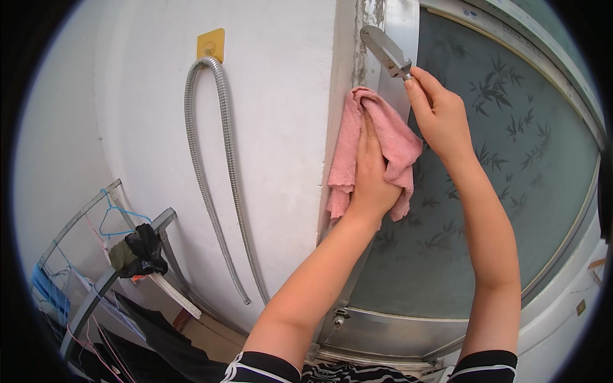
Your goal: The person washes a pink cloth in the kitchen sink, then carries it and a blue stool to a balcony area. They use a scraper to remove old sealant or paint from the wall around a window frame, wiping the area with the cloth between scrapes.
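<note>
My left hand (371, 177) presses a pink towelling cloth (400, 139) flat against the door frame, its fingers partly under the folds. In my right hand (443, 117) is a metal tool with a broad serrated blade (387, 51), a knife or scraper; my fist hides its handle. The blade points up and left, over a strip of the frame (368, 57) where the surface is rough, flaking and grey. I cannot tell whether the blade touches it. Beside the strip runs a smooth metal door edge (401, 28).
A frosted glass door (479, 201) with leaf patterns has a round knob (339, 320) low down. On the white wall, a metal shower hose (225, 119) hangs from a yellow adhesive hook (210, 43). A metal drying rack (88, 306) with hangers and dark clothes (163, 330) stands lower left.
</note>
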`<action>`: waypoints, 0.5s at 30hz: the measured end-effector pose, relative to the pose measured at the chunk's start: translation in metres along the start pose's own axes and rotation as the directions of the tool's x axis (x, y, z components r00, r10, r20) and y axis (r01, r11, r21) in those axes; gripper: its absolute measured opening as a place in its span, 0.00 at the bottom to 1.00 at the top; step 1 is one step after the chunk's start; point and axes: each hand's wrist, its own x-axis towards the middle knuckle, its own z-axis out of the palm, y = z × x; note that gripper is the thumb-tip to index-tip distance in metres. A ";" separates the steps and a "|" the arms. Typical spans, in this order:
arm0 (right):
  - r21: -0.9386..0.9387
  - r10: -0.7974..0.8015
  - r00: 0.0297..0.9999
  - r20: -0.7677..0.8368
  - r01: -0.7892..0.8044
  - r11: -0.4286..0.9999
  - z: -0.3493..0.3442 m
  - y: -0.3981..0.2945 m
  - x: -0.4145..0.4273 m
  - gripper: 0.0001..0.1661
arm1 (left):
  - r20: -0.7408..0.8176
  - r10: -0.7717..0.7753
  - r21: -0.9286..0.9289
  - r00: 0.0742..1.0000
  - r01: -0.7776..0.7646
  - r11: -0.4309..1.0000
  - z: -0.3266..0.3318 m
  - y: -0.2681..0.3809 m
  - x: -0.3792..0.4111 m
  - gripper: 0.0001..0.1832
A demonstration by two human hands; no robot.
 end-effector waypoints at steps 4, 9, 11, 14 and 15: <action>-0.025 -0.007 1.000 -0.007 0.007 1.000 -0.003 -0.005 0.006 0.17 | 0.012 0.008 0.030 1.000 -0.008 1.000 0.000 -0.002 0.001 0.45; -0.263 -0.226 0.973 -0.046 0.207 0.942 -0.007 -0.003 -0.002 0.18 | 0.020 -0.011 -0.001 1.000 0.011 1.000 -0.001 0.002 0.003 0.44; -0.413 -0.227 0.973 -0.034 0.194 0.890 -0.013 -0.014 -0.001 0.19 | 0.033 -0.032 -0.040 0.999 0.033 0.999 -0.004 0.001 0.003 0.44; -0.547 -0.334 0.943 0.002 0.281 0.789 -0.018 -0.011 0.001 0.21 | 0.035 -0.047 -0.050 0.998 0.049 0.998 -0.003 0.005 0.004 0.44; -0.574 -0.347 0.937 0.024 0.297 0.763 -0.017 -0.009 0.000 0.21 | 0.035 -0.049 -0.040 0.998 0.050 0.998 -0.004 0.008 0.004 0.44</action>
